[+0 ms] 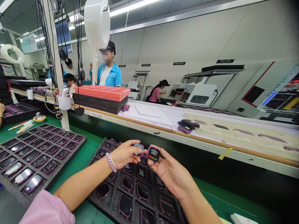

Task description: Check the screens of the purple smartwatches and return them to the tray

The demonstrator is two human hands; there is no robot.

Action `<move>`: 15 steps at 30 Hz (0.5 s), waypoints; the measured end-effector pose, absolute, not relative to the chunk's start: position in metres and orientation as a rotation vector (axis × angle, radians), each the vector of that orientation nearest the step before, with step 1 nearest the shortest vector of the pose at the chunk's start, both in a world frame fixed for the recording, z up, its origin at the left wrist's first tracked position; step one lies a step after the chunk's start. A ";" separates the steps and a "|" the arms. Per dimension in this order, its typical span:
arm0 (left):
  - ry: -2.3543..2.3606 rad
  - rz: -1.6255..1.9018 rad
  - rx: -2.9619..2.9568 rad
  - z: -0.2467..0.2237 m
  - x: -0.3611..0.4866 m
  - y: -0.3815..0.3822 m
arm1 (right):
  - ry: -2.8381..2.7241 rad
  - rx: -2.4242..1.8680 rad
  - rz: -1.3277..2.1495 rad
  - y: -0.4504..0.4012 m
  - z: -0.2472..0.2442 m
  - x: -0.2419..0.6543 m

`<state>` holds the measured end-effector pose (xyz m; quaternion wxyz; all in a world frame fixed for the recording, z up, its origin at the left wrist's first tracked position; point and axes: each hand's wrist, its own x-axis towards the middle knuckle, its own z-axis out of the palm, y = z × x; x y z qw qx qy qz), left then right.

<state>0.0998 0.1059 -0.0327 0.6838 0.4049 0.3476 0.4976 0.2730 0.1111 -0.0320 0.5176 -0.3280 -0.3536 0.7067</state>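
Sleeve | left fingers gripping watch | right fingers gripping camera-facing watch, long axis near-upright

Place: we work in an electronics workshop
Bench: our foam trays hold rows of watch-like devices
Wall: we see machines below signs

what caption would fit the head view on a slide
Left hand and right hand each hold a watch over a black foam tray on a green bench.
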 end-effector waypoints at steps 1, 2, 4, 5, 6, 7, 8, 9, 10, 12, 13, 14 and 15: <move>0.789 1.122 0.906 -0.032 0.100 0.106 | -0.859 -0.787 1.687 0.112 -0.033 0.273; 0.800 1.134 0.904 -0.033 0.100 0.105 | -0.867 -0.789 1.675 0.112 -0.034 0.274; 0.818 1.169 0.902 -0.033 0.101 0.105 | -0.877 -0.792 1.650 0.114 -0.036 0.275; 0.823 1.185 0.904 -0.033 0.101 0.105 | -0.881 -0.795 1.645 0.114 -0.037 0.275; 0.824 1.194 0.909 -0.033 0.101 0.105 | -0.885 -0.797 1.643 0.115 -0.038 0.275; 0.824 1.195 0.912 -0.033 0.101 0.105 | -0.891 -0.798 1.646 0.115 -0.038 0.276; 0.825 1.194 0.913 -0.033 0.101 0.105 | -0.897 -0.796 1.650 0.115 -0.039 0.276; 0.829 1.194 0.914 -0.033 0.101 0.105 | -0.905 -0.791 1.653 0.115 -0.039 0.276; 0.836 1.196 0.914 -0.033 0.101 0.105 | -0.914 -0.787 1.655 0.115 -0.039 0.277; 0.857 1.207 0.912 -0.032 0.101 0.105 | -0.929 -0.779 1.654 0.114 -0.038 0.277; 0.868 1.215 0.910 -0.032 0.101 0.105 | -0.933 -0.778 1.652 0.114 -0.038 0.277; 0.877 1.222 0.907 -0.031 0.101 0.105 | -0.936 -0.778 1.651 0.114 -0.038 0.277; 0.882 1.224 0.904 -0.031 0.101 0.105 | -0.938 -0.779 1.653 0.114 -0.038 0.277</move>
